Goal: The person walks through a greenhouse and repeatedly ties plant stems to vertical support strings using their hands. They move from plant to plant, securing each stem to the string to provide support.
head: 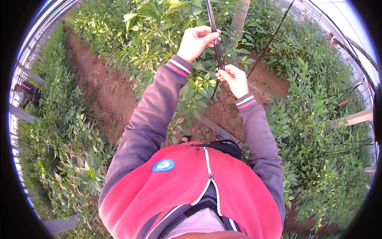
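Note:
A bundled strip of black plastic twine (219,50) runs from the top of the view down between my two hands. My left hand (194,42) pinches it higher up, thumb in front. Lower and to the right, my right hand (234,80) holds the same strip between thumb and fingertips. A thin dark tail hangs below that grip toward the leaves. Directly behind the strip grow leafy pepper plants (161,44) with small white flowers. Both forearms reach forward from my body.
A thin black line (270,41) slants down at the right. Behind the hands stands a pale post (240,18). Bare soil paths (101,89) separate the plant rows, and a flat bar (219,128) lies low ahead. Another person (29,93) is at the far left.

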{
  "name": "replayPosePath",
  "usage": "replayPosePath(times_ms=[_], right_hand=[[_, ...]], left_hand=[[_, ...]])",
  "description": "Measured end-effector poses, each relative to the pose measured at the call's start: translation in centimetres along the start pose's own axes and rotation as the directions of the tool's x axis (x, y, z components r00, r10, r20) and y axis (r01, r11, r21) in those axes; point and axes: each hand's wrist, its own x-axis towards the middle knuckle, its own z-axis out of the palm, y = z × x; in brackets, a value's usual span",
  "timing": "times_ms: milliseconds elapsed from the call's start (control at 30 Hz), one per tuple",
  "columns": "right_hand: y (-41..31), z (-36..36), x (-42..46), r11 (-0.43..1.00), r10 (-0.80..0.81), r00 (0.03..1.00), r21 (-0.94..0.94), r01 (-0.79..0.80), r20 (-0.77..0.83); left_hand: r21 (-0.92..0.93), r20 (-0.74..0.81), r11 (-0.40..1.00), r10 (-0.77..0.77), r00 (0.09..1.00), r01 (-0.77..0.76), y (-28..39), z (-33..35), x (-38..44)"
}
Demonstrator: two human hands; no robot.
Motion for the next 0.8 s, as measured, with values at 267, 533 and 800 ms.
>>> replayPosePath(times_ms=[267,533,800], right_hand=[[1.5,-0.1,-3.3,0.998,0.069,0.998,0.015,-0.069,-0.013],[2.0,0.8,-4.8,0.994,0.064,0.998,0.086,-0.062,-0.019],[9.4,-5.7,-8.7,0.983,0.139,0.985,-0.104,-0.149,-0.105]], left_hand=[[-0.031,-0.129,0.999,-0.021,0.991,0.018,-4.8,1.7,-5.2],[-0.353,-0.089,0.936,-0.024,0.996,-0.008,-4.7,2.0,-9.4],[-0.765,0.059,0.608,-0.264,0.963,0.214,-7.2,-8.8,-27.5]])
